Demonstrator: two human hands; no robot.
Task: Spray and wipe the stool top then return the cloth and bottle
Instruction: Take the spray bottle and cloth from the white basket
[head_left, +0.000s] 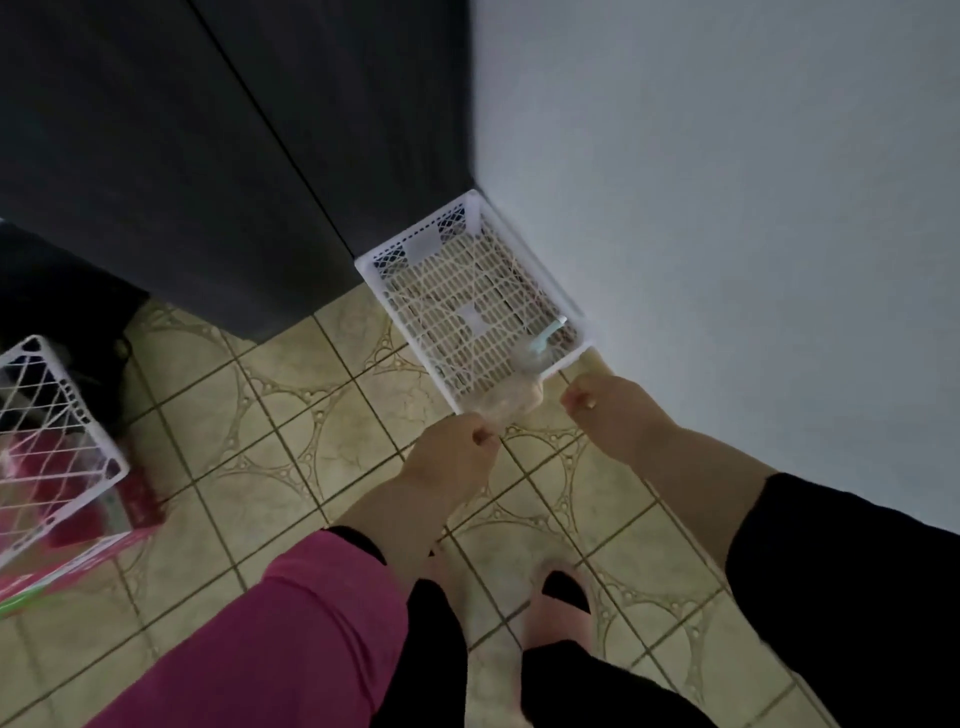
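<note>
A white plastic lattice basket (415, 244) stands on the tiled floor against the pale wall. A clear spray bottle (511, 400), blurred, lies tilted over the basket's near corner, its teal and white spray head (548, 335) inside the basket. My left hand (452, 457) is pinched on the bottle's lower end. My right hand (610, 410) hovers just right of the bottle by the basket's near rim, fingers curled, with nothing visible in it. Pink fabric (291, 634) lies over my left forearm above a black sleeve; I cannot tell if it is the cloth. The stool is out of view.
A dark cabinet (208, 156) rises behind the basket at the left. A second white wire basket (47, 436) sits on a red and pink box (130, 514) at the far left. My feet (556, 608) are on the beige patterned tiles (291, 415) below the hands.
</note>
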